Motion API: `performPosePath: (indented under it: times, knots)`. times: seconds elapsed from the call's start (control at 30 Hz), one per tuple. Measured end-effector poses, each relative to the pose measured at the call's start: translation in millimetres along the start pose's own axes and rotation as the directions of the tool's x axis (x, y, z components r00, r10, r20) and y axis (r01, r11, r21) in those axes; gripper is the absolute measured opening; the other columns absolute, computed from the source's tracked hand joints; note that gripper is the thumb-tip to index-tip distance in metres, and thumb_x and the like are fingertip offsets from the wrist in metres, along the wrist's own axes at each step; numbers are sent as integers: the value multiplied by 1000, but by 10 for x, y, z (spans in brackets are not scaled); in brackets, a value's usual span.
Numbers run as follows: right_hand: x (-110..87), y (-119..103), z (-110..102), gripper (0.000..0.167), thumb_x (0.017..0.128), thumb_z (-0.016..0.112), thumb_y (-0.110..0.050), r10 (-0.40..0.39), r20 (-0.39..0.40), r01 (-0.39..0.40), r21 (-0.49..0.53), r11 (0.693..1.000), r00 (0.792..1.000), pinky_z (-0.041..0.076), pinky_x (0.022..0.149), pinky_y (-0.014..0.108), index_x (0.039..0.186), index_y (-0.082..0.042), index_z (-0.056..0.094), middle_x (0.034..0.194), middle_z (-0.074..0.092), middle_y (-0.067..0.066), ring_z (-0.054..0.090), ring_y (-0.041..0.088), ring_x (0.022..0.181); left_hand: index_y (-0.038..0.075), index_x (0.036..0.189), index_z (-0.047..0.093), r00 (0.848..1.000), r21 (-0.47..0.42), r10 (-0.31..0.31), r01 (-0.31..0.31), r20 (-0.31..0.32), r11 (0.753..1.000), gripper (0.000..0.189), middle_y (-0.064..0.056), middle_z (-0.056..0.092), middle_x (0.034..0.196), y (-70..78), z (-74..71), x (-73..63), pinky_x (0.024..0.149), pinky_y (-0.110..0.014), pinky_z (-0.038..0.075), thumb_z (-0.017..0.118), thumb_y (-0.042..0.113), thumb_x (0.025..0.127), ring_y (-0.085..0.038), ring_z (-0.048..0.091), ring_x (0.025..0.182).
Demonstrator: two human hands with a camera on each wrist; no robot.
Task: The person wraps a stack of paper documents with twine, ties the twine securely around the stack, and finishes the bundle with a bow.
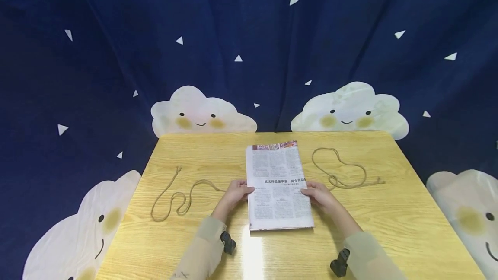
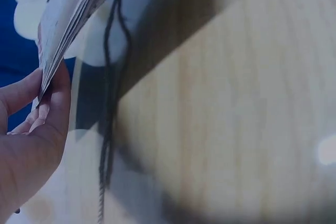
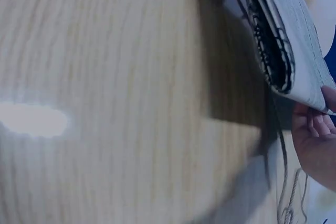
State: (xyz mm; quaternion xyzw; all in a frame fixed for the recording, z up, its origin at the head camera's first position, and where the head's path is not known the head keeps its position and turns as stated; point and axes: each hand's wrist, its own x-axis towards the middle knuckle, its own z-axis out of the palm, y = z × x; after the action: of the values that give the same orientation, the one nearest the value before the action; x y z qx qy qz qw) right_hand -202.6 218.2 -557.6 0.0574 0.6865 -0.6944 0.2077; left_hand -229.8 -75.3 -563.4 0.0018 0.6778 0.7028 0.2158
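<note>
Head view: the folded newspaper point(image 1: 278, 206) sits between my hands, raised over the table point(image 1: 389, 219), its long axis pointing away from me; my left hand point(image 1: 234, 194) pinches its left edge, my right hand point(image 1: 320, 195) its right, thumbs on top, neither nearer; twine point(image 2: 106, 129) runs beneath, crosswise, trailing out both sides.

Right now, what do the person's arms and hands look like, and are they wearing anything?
The left hand and right hand wear no gloves. The left sleeve and right sleeve are pale beige. Each wrist has a small, lumpy black gadget. The left sleeve also shows a thin dark mark.
</note>
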Motion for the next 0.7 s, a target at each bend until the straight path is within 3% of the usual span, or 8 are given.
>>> performPosePath:
  times: [0.27,0.7]
  knots:
    - [-42,90,50,41,87,54,-3,12,-54,-14,-34,999,998,51,75,26,120,20,41,97,65,10,62,14,83,-15,109,56,999,29,4,-3,-35,1000,27,-23,66,96,-117,52,-30,69,-30,56,54,-4,84,-22,67,78]
    - [45,217,142,37,86,56,-3,11,-102,-20,-87,996,995,52,71,25,115,18,48,95,66,13,62,15,79,-12,100,60,985,115,-44,64,-167,991,20,-15,67,87,-168,46,-15,62,-27,55,55,-4,82,-15,64,69]
